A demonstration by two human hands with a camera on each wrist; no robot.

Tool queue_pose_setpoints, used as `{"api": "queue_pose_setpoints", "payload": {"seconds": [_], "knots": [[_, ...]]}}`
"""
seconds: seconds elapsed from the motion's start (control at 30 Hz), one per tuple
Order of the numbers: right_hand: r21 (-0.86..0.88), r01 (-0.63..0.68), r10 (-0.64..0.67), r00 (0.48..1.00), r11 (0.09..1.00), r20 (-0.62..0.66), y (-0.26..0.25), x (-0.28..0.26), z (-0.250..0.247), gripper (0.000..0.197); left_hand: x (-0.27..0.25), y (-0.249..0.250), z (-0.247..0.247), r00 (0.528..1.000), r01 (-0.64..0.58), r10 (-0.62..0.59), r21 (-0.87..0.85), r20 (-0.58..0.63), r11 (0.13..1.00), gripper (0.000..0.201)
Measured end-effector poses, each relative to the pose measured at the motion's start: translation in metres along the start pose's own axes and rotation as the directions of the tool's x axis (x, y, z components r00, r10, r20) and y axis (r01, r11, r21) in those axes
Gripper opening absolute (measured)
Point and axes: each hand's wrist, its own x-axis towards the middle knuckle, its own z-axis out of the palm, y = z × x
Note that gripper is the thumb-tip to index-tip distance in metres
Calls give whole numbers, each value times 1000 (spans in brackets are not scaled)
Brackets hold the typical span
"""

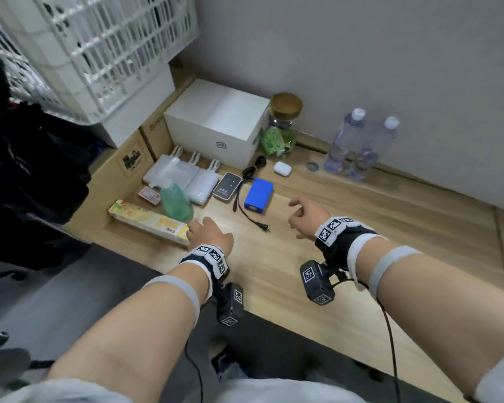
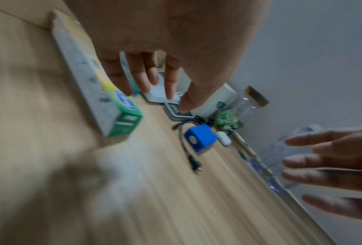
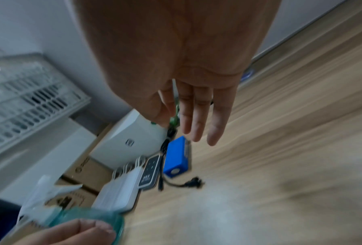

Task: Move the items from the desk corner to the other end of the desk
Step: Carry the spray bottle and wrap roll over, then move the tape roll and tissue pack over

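The items sit at the desk's far left corner. A long yellow-green carton (image 1: 149, 222) (image 2: 104, 92) lies along the front edge, with a green spray bottle (image 1: 175, 202) (image 3: 87, 215) behind it. My left hand (image 1: 208, 232) (image 2: 155, 86) hovers at the carton's right end beside the bottle, fingers straight and holding nothing. A blue battery pack (image 1: 259, 196) (image 2: 200, 138) (image 3: 177, 157) with a black cable (image 1: 250, 210) lies mid-desk. My right hand (image 1: 300, 213) (image 3: 197, 126) hangs just right of it, fingers spread and empty.
White power banks (image 1: 184, 175), a dark device (image 1: 227, 187), an earbud case (image 1: 282, 169), a white box (image 1: 216, 123), a cork-lidded jar (image 1: 285, 112) and two water bottles (image 1: 344, 141) line the back. A white basket (image 1: 99, 48) and black bag (image 1: 26, 170) crowd the left.
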Motion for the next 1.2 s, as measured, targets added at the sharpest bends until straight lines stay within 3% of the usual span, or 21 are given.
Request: {"api": "queue_pose_setpoints", "payload": {"seconds": [0.13,0.27,0.37,0.5,0.63,0.9,1.03,1.1,1.2], "knots": [[138,-10,13,1000,990,-24,47,-37,-64,36,-50,67,21,971,-229,235,-111,40,967,18],[288,13,9,997,958,-75,118,-87,-138,35,-117,150,56,915,-386,399,-161,61,909,17],[366,-18,79,985,930,-151,191,-128,-200,30,-181,215,97,867,-459,490,-229,96,858,9],[443,-90,217,945,892,-244,286,-181,-275,24,-272,294,160,742,-568,651,-363,162,738,4],[528,-149,357,878,836,-319,363,-233,-330,22,-352,355,210,566,-657,768,-401,298,639,14],[624,-220,587,657,750,-474,489,-346,-385,22,-482,438,305,267,-681,880,-569,394,461,12],[685,-214,666,548,697,-506,540,-405,-406,22,-559,462,348,161,-659,879,-615,448,434,15],[712,-196,686,523,675,-506,568,-425,-418,21,-591,472,367,108,-642,849,-615,518,457,16],[728,-180,699,499,662,-512,621,-449,-438,21,-634,494,404,90,-647,837,-608,539,461,19]]}}
